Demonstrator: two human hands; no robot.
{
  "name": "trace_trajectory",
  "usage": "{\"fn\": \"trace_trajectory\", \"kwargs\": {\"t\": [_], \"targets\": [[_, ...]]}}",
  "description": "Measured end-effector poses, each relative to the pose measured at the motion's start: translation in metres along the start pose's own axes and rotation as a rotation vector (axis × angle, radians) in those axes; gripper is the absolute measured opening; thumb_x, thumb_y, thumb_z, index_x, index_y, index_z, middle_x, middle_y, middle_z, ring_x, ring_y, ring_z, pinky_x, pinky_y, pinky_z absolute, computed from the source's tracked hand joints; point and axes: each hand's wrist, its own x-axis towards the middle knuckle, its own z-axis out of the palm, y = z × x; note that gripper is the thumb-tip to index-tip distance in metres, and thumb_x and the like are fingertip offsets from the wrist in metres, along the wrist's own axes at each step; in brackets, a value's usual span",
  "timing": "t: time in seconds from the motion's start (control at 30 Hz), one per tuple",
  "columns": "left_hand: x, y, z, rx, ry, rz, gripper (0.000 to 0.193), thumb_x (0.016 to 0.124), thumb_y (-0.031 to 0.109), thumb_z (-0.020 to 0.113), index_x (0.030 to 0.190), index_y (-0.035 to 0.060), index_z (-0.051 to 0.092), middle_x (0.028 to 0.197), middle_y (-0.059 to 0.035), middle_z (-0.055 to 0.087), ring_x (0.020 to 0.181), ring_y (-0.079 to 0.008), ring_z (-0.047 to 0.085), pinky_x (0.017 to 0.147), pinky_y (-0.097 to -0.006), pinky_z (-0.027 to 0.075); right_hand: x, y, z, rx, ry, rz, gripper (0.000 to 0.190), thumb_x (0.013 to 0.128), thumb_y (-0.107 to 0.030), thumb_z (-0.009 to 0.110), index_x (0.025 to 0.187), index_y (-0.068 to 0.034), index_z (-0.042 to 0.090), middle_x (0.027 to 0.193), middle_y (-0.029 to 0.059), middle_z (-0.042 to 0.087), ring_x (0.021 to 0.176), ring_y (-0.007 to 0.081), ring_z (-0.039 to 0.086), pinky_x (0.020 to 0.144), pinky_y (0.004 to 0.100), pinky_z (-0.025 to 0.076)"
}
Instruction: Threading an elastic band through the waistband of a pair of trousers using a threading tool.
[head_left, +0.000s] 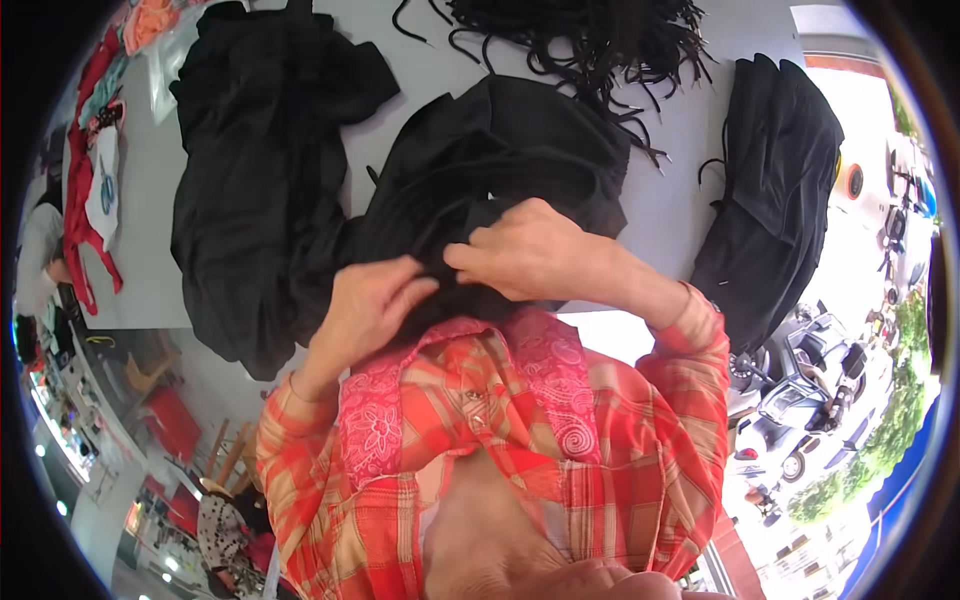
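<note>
Black fabric, part of a bunched garment (517, 120), lies in the middle of the grey table and reaches its near edge. My left hand (375, 301) pinches it from the left, with blurred thumb and fingers. Close by on the right, my right hand (525, 251) is bent over the same cloth and grips it between thumb and fingers. The two sets of fingertips nearly meet; the bit of cloth between them is dark and its details cannot be made out. Folded black garments (247, 172) lie just left of the bunched one.
A heap of black cords (600, 37) with metal-looking tips lies at the far side of the table (146, 225). More black garments (780, 187) hang over the right edge. Red fabric (79, 202) and blue-handled scissors (106, 184) lie far left. People are at the left and lower left.
</note>
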Motion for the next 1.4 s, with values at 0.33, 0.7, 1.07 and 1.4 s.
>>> {"fn": "trace_trajectory", "kwargs": {"t": [0.33,0.7,1.07,1.4], "targets": [[-0.028,-0.007,-0.033,-0.034,-0.044,-0.231,0.026,0.078,0.016,0.063,0.064,0.0009,0.047,0.053,-0.0143,0.043,0.046,-0.0303,0.041,0.043,-0.0331,0.033,-0.028,0.031,-0.012,0.338,0.032,0.152,0.020,0.074,-0.021,0.065,0.082,-0.005,0.056,0.057,0.0128,0.050,0.056,0.0304,0.052,0.050,0.0370,0.038],[-0.014,0.004,0.003,-0.084,-0.009,-0.211,0.030,0.080,0.016,0.061,0.064,-0.0014,0.043,0.053,-0.0164,0.038,0.046,-0.0308,0.035,0.044,-0.0332,0.032,-0.011,0.014,0.006,0.152,0.051,0.065,0.020,0.072,-0.021,0.066,0.071,-0.007,0.051,0.056,0.0074,0.049,0.057,0.0274,0.053,0.050,0.0362,0.040],[-0.015,-0.014,-0.026,-0.437,-0.081,-0.370,0.028,0.081,0.020,0.061,0.065,-0.0007,0.053,0.048,-0.0032,0.037,0.048,-0.0043,0.033,0.044,-0.0251,0.031,-0.018,0.020,-0.007,0.252,0.024,0.133,0.020,0.076,-0.019,0.064,0.092,-0.005,0.060,0.063,0.0109,0.058,0.055,0.0296,0.055,0.050,0.0326,0.042],[-0.019,-0.026,-0.039,-0.819,-0.143,-0.367,0.034,0.090,0.021,0.051,0.060,0.0075,0.043,0.060,0.0094,0.035,0.058,-0.0007,0.029,0.050,-0.0202,0.027,-0.030,0.041,-0.013,0.629,0.009,0.167,0.020,0.075,-0.001,0.061,0.094,0.004,0.060,0.077,0.0144,0.063,0.062,0.0217,0.062,0.056,0.0250,0.044]]}}
